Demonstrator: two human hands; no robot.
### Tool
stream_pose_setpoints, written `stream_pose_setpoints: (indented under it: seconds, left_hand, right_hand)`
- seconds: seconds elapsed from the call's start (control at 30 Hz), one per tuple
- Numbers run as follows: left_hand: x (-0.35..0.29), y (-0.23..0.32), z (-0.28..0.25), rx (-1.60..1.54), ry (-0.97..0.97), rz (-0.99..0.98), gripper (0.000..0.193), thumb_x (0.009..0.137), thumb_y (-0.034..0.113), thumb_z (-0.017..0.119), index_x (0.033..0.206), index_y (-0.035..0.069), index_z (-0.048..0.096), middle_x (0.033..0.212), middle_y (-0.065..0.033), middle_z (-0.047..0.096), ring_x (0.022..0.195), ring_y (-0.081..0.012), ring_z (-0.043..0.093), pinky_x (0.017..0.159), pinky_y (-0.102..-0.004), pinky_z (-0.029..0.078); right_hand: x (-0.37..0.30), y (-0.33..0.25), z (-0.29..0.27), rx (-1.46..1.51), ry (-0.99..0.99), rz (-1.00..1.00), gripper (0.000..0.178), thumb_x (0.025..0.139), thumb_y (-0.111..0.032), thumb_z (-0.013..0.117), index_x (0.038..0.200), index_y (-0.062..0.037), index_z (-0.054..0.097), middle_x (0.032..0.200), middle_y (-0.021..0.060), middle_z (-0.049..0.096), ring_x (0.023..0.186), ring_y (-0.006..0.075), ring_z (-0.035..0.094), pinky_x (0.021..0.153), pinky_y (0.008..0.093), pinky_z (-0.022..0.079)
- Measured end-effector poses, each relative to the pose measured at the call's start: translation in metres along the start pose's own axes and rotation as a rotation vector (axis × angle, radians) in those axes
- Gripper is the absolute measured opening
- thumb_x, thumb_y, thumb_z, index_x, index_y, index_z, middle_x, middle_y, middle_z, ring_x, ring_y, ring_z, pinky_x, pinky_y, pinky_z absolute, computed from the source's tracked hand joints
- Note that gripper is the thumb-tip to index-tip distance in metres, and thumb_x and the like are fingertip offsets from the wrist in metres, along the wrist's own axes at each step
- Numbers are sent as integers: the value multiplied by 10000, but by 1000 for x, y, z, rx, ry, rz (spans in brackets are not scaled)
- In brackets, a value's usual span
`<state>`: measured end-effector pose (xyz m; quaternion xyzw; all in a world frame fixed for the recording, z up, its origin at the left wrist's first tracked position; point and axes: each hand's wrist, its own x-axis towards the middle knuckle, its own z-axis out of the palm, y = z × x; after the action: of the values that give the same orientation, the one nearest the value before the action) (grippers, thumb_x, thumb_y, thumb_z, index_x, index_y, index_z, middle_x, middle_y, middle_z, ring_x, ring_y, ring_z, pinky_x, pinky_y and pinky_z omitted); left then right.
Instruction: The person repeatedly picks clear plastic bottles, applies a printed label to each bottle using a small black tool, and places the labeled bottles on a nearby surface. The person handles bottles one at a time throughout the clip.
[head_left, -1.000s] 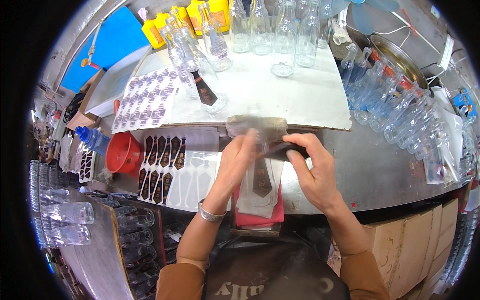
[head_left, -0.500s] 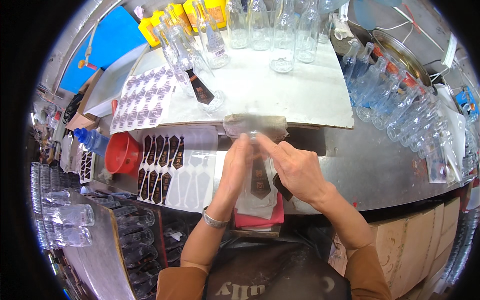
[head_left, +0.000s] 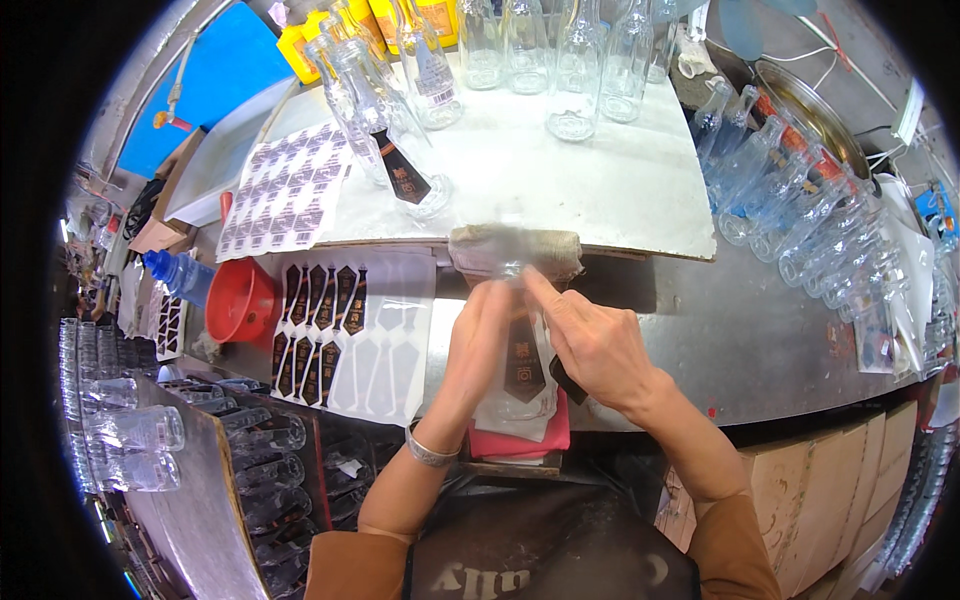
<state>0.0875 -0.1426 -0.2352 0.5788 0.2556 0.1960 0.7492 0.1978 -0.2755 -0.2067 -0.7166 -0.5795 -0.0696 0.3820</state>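
A clear glass bottle lies in front of me with its neck pointing away, and a black tie-shaped label point(head_left: 523, 372) is on its upper side. Its neck end point(head_left: 512, 270) is blurred and rests by a beige cloth roll point(head_left: 470, 252). Along the left of the neck, my left hand point(head_left: 478, 335) is closed on the bottle, its fingertips smeared by motion. My right hand point(head_left: 608, 345) presses a stretched forefinger to the neck from the right, the other fingers curled. Below the bottle are a whitish cloth point(head_left: 510, 425) and a pink cloth point(head_left: 550, 430).
A sheet of black tie labels point(head_left: 400, 370) lies at left beside a red bowl point(head_left: 240, 300). On the white board point(head_left: 600, 190) stand several bottles point(head_left: 575, 95) and a sheet of small printed labels point(head_left: 285, 190). More bottles point(head_left: 800, 210) line the right; cartons point(head_left: 800, 490) stand below.
Both hands stay at the bottle's neck with small, quick movements. The left fingers are more blurred now. The whole view has shifted slightly.
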Motion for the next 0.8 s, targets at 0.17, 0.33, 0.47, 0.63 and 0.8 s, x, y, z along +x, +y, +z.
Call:
stream_pose_setpoints:
  seconds: [0.17,0.33,0.47,0.63,0.8]
  left_hand:
    - [-10,10,5,72,-34,25,436,1062,296,521,1296,-72,523,1092,-110,654,982,-145,628,882,-284,498]
    - [-12,9,5,71,-35,21,431,1058,279,535,1306,-73,516,1109,-111,651,984,-150,632,859,-283,511]
    - [-12,9,6,42,-27,20,425,1056,265,541,1311,-75,512,1117,-113,649,977,-150,634,842,-281,520]
    - [-9,4,6,-77,-18,-25,438,1071,317,509,1285,-65,534,1130,-113,651,961,-156,638,840,-292,518]
    - [3,-6,-1,-66,-43,-57,462,1083,449,421,1195,31,583,1048,-90,690,871,-140,682,749,-277,537]
  right_hand:
    - [4,-2,-6,-61,-84,6,567,832,-23,638,1391,-111,599,751,29,574,636,200,614,508,333,488]
    - [4,-2,-6,-54,-93,3,583,831,-3,634,1404,-98,578,761,45,572,641,211,634,520,344,502]
    - [5,-2,-6,-49,-88,10,555,855,-55,631,1404,-125,591,763,32,612,654,208,639,521,327,503]
    - [3,3,-16,105,-75,66,616,848,16,606,1448,-108,545,822,70,654,685,244,663,583,359,540]
    - [-4,4,-17,46,-136,52,644,854,32,607,1475,-117,520,834,79,656,667,252,649,593,375,541]
